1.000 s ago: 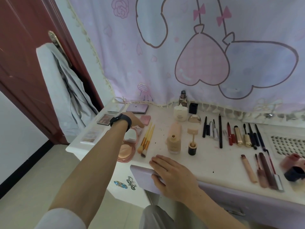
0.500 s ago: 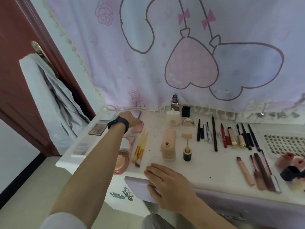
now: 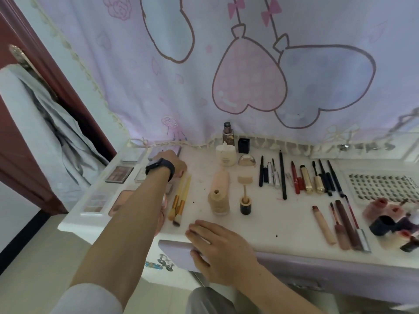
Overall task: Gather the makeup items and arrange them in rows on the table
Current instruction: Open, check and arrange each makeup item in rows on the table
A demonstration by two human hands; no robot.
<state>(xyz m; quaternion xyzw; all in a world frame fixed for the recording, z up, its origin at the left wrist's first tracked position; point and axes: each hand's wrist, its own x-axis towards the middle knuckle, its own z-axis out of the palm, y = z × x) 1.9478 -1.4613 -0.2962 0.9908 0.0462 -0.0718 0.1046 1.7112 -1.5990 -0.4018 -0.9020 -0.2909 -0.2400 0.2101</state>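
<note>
Purple palette [image 3: 158,152] just beyond L hand [image 3: 169,161]; fingers hidden.

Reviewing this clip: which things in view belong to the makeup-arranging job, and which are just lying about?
Belongs to the job: eyeshadow palettes, makeup brushes, foundation bottle, row of pencils and mascaras, lip gloss tubes; left hand at the back palettes, right hand resting on the table edge.

Just there: cartoon curtain, grey garment hanging on the door.
</note>
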